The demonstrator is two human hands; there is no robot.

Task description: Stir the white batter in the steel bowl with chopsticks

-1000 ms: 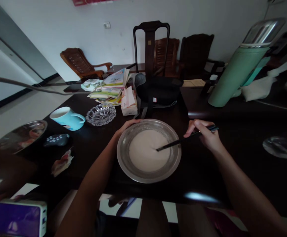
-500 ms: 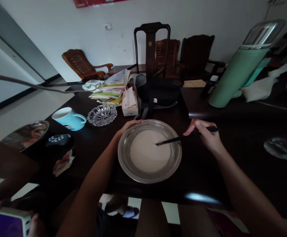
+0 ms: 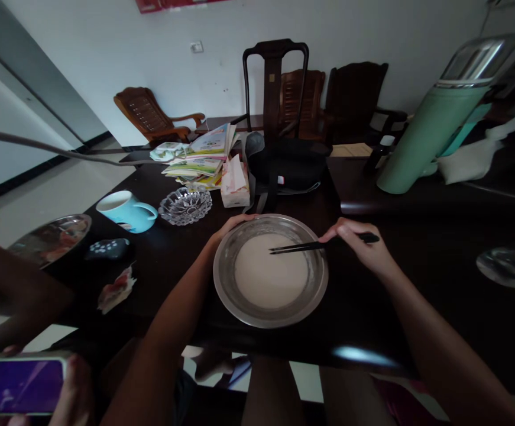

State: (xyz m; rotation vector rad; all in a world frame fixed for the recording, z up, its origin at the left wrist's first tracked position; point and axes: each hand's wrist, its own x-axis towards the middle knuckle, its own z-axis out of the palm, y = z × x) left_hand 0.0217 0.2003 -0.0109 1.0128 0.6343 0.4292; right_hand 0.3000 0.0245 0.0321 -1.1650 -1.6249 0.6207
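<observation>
A round metal bowl (image 3: 311, 299) with pale batter (image 3: 270, 278) stands on the dark table near its front edge. My left hand (image 3: 233, 225) curls over the bowl's far left rim and holds it. My right hand (image 3: 361, 248), just right of the bowl, is closed on a pair of black chopsticks (image 3: 301, 245). The chopsticks lie nearly level, with their tips over the upper part of the batter.
To the left stand a blue mug (image 3: 124, 212), a glass ashtray (image 3: 185, 205), a metal plate (image 3: 51, 236), a tissue pack (image 3: 234, 182) and stacked books (image 3: 199, 157). A black bag (image 3: 286, 168) lies behind the bowl, a green thermos (image 3: 430, 127) at right. Another person's hand holds a phone (image 3: 18, 387) at bottom left.
The chopstick tips have swung from the lower right of the batter up to its upper edge. My right hand has shifted slightly left. The phone at bottom left has moved.
</observation>
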